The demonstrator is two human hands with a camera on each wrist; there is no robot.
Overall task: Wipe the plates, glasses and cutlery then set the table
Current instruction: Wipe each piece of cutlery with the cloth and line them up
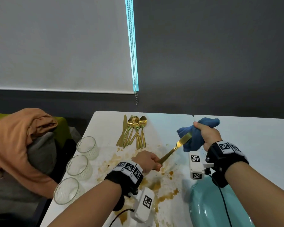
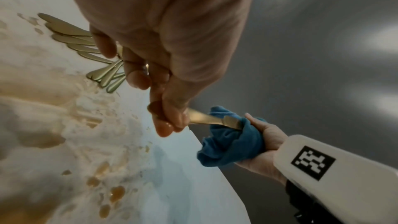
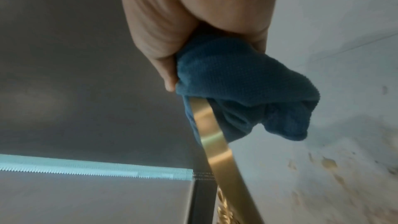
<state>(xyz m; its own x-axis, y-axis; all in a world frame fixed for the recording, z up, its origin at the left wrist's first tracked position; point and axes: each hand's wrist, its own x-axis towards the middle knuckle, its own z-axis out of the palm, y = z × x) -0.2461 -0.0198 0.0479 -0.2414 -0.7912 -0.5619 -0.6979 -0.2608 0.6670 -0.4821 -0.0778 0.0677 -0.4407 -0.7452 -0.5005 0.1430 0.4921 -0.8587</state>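
Knife (image 1: 175,147) wiping is proceeding above the middle of the white table (image 1: 252,136): the left hand (image 1: 147,161) is gripping the gold handle in a closed fist, blade angled up and to the right, and the right hand (image 1: 206,133) is clenching a bunched blue cloth (image 1: 193,136) whose folds are touching the blade near its tip. The right wrist view shows the blade running out from under the cloth, with most of its length bare. For a sound result, the cloth should probably wrap both faces of the blade and be drawn from handle to tip, with the cutting edge turned away from the fingers. The remaining gold cutlery (image 1: 133,131) is lying fanned near the far edge; three glasses (image 1: 79,167) are standing in a row along the left edge; a teal plate (image 1: 208,208) is sitting at the near edge. Brown spills (image 1: 157,185) are covering the table centre, so the wiped knife should be laid well apart from them.
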